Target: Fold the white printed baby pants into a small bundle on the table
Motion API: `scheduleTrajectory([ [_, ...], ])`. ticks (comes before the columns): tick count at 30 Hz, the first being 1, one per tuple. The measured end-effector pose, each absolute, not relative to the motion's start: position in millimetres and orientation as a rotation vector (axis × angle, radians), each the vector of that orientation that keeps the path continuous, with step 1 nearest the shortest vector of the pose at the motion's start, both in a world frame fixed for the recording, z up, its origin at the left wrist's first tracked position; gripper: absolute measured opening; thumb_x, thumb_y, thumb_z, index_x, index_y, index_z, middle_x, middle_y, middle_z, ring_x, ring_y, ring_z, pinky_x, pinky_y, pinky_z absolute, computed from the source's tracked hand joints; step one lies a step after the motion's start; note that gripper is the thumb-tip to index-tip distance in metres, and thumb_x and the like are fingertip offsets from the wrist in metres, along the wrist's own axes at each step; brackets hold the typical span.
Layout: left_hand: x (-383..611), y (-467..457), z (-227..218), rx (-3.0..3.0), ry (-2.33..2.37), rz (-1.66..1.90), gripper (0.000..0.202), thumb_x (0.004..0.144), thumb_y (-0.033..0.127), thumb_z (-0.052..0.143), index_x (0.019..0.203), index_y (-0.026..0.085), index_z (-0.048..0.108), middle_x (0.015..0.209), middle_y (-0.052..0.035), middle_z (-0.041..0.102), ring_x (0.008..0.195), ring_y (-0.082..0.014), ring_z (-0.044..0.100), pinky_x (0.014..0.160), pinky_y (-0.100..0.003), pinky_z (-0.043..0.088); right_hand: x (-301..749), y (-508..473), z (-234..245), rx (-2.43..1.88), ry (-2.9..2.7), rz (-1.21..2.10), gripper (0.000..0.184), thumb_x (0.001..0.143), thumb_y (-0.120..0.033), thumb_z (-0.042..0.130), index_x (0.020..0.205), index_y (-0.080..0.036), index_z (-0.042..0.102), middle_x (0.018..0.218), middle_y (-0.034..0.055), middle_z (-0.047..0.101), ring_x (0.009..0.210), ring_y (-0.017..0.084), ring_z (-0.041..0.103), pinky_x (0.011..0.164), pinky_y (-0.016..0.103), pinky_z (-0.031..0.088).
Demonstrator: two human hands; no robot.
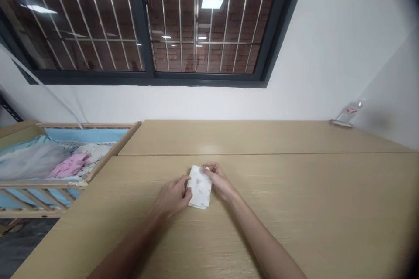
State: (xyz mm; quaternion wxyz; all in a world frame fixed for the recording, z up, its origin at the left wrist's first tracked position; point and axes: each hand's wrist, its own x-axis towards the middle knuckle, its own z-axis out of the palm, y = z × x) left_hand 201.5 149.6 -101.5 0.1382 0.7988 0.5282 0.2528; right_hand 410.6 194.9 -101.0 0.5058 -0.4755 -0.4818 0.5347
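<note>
A small folded white cloth (pixel 199 188) with a faint printed pattern lies on the light wooden table (pixel 294 200), near its middle. My left hand (pixel 172 198) rests at the cloth's left edge, its fingers curled and pinching that side. From the right, my right hand (pixel 220 181) grips the cloth's top right corner with bent fingers. Both forearms reach in from the bottom of the view.
A wooden baby cot (pixel 81 183) stands at the table's left, holding blue bedding, a grey cloth and pink clothes (pixel 67 166). A clear plastic bottle (pixel 348 113) lies at the table's far right corner by the white wall. A barred window is above.
</note>
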Motion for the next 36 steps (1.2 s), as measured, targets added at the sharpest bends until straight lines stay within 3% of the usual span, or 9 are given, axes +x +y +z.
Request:
scheduleTrajectory([
  [5,205,144,-95,2.349,1.509,0.528,0.030,0.088,0.024,0.047,0.115,0.026,0.058,0.078,0.0004,0.072,0.069,-0.0209,0.069,0.060,-0.029,0.041,414,205,-121,-1.120,-1.463,1.199,0.043,0.077,-0.021,0.053,0.119,-0.023,0.050,0.126,0.0118,0.065,0.114,0.025,0.066,0.092,0.041,0.056],
  [9,208,139,-95,2.443,1.476,0.509,0.026,0.093,0.043,0.051,0.110,0.026,0.061,0.094,-0.0036,0.076,0.082,-0.0248,0.072,0.068,-0.031,0.046,413,212,-133,-1.122,-1.572,1.044,0.040,0.080,-0.024,0.054,0.119,-0.024,0.048,0.128,0.0108,0.064,0.121,0.022,0.061,0.099,0.041,0.052],
  [15,207,141,-101,2.649,1.467,0.485,0.026,0.097,0.042,0.050,0.108,0.022,0.061,0.102,-0.0090,0.074,0.093,-0.0284,0.071,0.078,-0.038,0.051,425,212,-130,-1.184,-1.726,0.823,0.035,0.085,-0.038,0.062,0.114,-0.020,0.054,0.114,0.0090,0.063,0.093,0.020,0.064,0.083,0.040,0.055],
  [19,213,134,-99,2.789,1.398,0.608,0.025,0.098,0.039,0.047,0.101,0.020,0.063,0.097,-0.0107,0.072,0.093,-0.0290,0.068,0.084,-0.043,0.053,426,210,-130,-1.165,-1.763,0.827,0.036,0.092,-0.043,0.057,0.118,-0.019,0.055,0.111,0.0092,0.065,0.096,0.022,0.065,0.083,0.039,0.056],
  [22,224,121,-99,2.802,1.258,0.732,0.027,0.098,0.039,0.046,0.101,0.019,0.064,0.099,-0.0118,0.072,0.093,-0.0278,0.068,0.085,-0.043,0.055,425,204,-124,-1.140,-1.825,0.661,0.039,0.097,-0.044,0.052,0.128,-0.020,0.054,0.124,0.0124,0.063,0.112,0.024,0.062,0.097,0.044,0.053],
  [24,231,111,-102,2.793,1.177,0.777,0.029,0.098,0.038,0.047,0.109,0.018,0.064,0.105,-0.0136,0.072,0.100,-0.0286,0.068,0.089,-0.045,0.057,423,195,-113,-1.092,-1.964,0.534,0.043,0.100,-0.043,0.048,0.137,-0.022,0.053,0.140,0.0135,0.057,0.130,0.027,0.054,0.111,0.048,0.043],
  [27,239,102,-109,2.783,1.120,0.773,0.036,0.096,0.037,0.048,0.123,0.017,0.061,0.117,-0.0172,0.070,0.111,-0.0307,0.066,0.092,-0.046,0.058,417,175,-90,-0.996,-2.243,0.490,0.050,0.105,-0.044,0.039,0.151,-0.027,0.045,0.158,0.0079,0.044,0.148,0.027,0.036,0.123,0.051,0.028],
  [29,241,100,-114,2.767,1.105,0.722,0.034,0.095,0.035,0.048,0.119,0.018,0.065,0.113,-0.0170,0.072,0.106,-0.0312,0.069,0.087,-0.047,0.060,411,163,-78,-0.913,-2.394,0.541,0.051,0.107,-0.045,0.034,0.156,-0.031,0.038,0.162,0.0023,0.036,0.152,0.025,0.029,0.126,0.049,0.022],
  [36,243,101,-125,2.798,1.048,0.573,0.031,0.094,0.036,0.052,0.110,0.019,0.072,0.103,-0.0181,0.075,0.099,-0.0365,0.072,0.085,-0.055,0.060,407,157,-81,-0.771,-2.626,0.798,0.045,0.108,-0.045,0.031,0.152,-0.040,0.041,0.158,-0.0078,0.040,0.151,0.020,0.031,0.127,0.044,0.022],
])
